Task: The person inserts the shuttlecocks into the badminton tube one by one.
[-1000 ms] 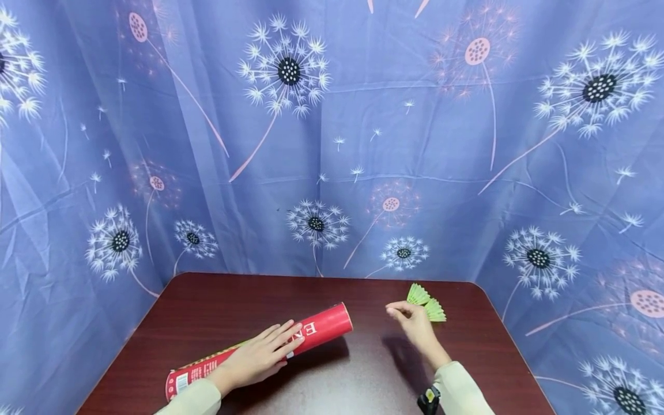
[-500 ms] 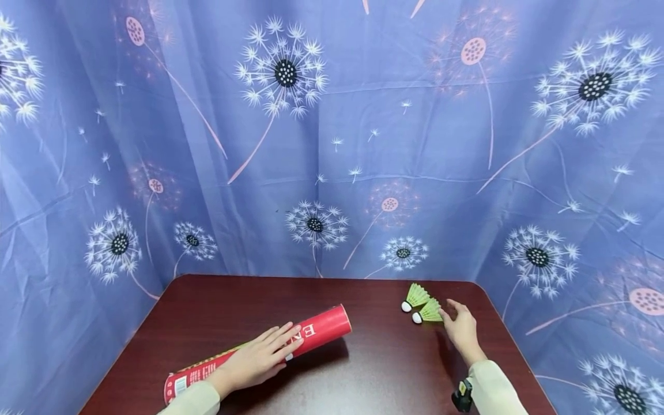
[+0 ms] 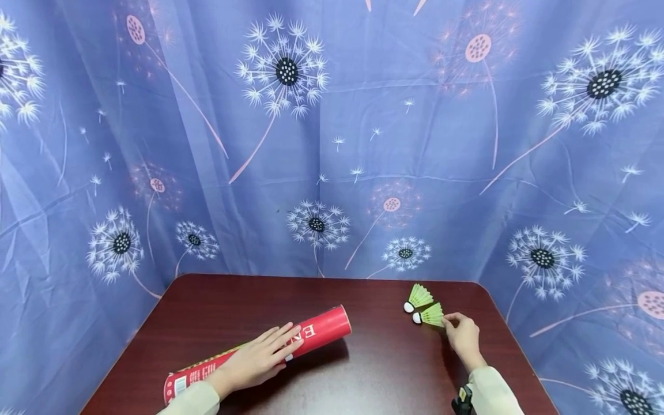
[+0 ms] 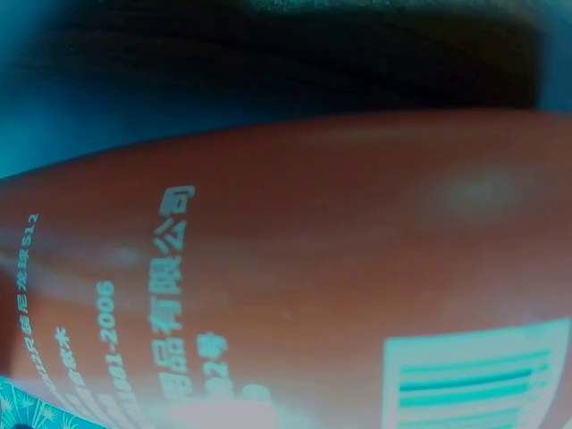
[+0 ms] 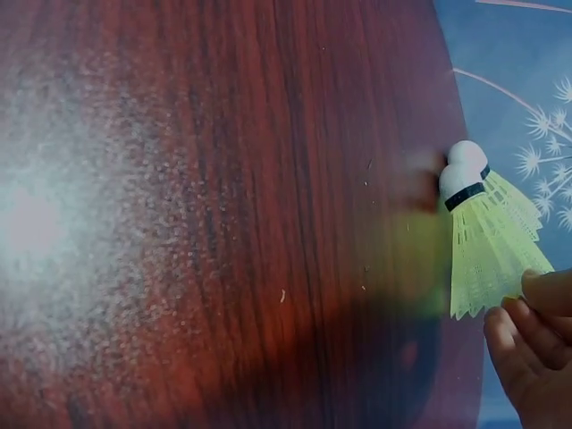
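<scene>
My left hand (image 3: 259,356) rests across the middle of a red shuttlecock tube (image 3: 327,324), its fingers laid straight over the printed side. White lettering and a barcode on the tube (image 4: 295,250) fill the left wrist view. At the right of the table, my right hand (image 3: 463,338) pinches the skirt edge of the nearer yellow-green shuttlecock (image 3: 432,315) between thumb and fingers. Just behind it lies a second shuttlecock (image 3: 419,296). Both have white heads pointing left in the head view. The right wrist view shows the pinched skirt (image 5: 492,255) close to the fingertips.
Everything lies on a dark red-brown wooden table (image 3: 373,369) with rounded far corners. A blue curtain (image 3: 353,144) with dandelion prints hangs behind and along both sides. A black wrist device (image 3: 461,399) sits at the right cuff.
My right hand has moved rightward from in front of the shuttlecocks, round to their skirt side, and now pinches the nearer one. My left hand and the tube have hardly moved.
</scene>
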Demonstrator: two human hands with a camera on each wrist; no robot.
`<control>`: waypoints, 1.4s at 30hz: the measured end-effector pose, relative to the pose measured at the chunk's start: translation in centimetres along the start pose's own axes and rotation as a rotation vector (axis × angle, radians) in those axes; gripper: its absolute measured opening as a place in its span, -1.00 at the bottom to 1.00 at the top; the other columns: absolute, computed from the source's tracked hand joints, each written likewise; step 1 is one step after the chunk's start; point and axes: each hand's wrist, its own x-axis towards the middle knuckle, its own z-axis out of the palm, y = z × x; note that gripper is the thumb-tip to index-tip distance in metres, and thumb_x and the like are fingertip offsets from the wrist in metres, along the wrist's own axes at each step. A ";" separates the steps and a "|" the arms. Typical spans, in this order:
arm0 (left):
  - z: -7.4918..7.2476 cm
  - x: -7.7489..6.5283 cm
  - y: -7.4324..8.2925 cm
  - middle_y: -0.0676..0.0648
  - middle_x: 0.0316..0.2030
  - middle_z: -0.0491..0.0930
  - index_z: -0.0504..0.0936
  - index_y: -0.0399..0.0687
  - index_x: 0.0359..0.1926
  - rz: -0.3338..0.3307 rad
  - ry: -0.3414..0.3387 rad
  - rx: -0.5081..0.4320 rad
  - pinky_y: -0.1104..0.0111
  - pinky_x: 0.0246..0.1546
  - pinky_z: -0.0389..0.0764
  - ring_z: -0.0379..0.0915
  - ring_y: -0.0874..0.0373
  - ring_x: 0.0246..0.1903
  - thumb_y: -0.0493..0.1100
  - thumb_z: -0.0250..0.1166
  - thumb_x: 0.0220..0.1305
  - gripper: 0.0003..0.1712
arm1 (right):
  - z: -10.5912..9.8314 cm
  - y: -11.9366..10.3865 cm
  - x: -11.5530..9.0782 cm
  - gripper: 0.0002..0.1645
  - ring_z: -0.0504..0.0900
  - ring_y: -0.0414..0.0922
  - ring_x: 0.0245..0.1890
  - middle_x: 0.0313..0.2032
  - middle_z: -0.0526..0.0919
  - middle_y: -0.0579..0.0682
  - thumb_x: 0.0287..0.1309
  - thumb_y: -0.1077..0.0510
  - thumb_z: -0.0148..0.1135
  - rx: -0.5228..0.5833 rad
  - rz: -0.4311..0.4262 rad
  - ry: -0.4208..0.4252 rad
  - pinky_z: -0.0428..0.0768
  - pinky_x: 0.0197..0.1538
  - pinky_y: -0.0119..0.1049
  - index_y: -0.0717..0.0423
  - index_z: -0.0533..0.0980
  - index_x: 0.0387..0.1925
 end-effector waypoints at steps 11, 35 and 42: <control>0.1 0.0 0.0 -0.25 0.40 0.16 0.28 -0.13 0.40 0.019 0.048 -0.001 0.05 0.16 0.43 0.20 -0.17 0.33 -0.11 0.51 -0.04 -0.03 | -0.2 -0.5 -0.7 -0.93 0.58 -0.11 -0.58 -0.57 0.68 0.09 0.02 0.32 0.37 0.010 -0.058 0.078 0.47 -0.30 -0.01 0.30 0.65 -0.49; -0.2 0.2 -0.2 -0.24 0.40 0.16 0.28 -0.13 0.40 0.025 0.046 -0.002 0.06 0.18 0.42 0.24 -0.19 0.30 -0.12 0.52 -0.06 -0.01 | 1.5 -5.3 -2.0 -0.92 0.45 -0.43 -0.63 -0.58 0.70 -0.01 -0.09 0.34 0.46 0.154 -0.203 0.110 0.40 -0.53 -0.43 0.17 0.68 -0.53; 0.0 0.1 -0.1 -0.25 0.41 0.15 0.27 -0.13 0.40 0.036 0.057 0.008 0.05 0.16 0.43 0.22 -0.18 0.32 -0.11 0.53 -0.07 0.00 | 2.2 -6.7 -2.7 -0.92 0.46 -0.44 -0.61 -0.57 0.70 -0.02 -0.08 0.35 0.44 0.214 -0.194 0.069 0.38 -0.55 -0.53 0.16 0.67 -0.54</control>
